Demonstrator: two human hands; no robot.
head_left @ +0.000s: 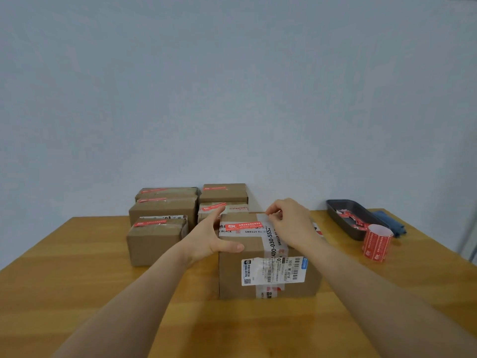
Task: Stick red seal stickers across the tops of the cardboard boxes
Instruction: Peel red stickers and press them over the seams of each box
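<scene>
A cardboard box [232, 277] with a white shipping label stands in front of me on the wooden table [77, 259]. A red seal sticker [244, 225] lies across its top near the front edge. My left hand [209, 236] grips the box's left front corner, thumb on the front face and fingers along the left side. Above the box's far top edge, my right hand [289, 220] pinches a thin strip [256, 212] that I see edge-on; it points left. A roll of red stickers [376, 242] stands upright to the right.
Several smaller boxes with red stickers on top stand at the back left, the nearest [154, 244] beside my left forearm. A dark tray [335, 202] holding red and white scraps and a blue cloth [392, 220] lie at the back right.
</scene>
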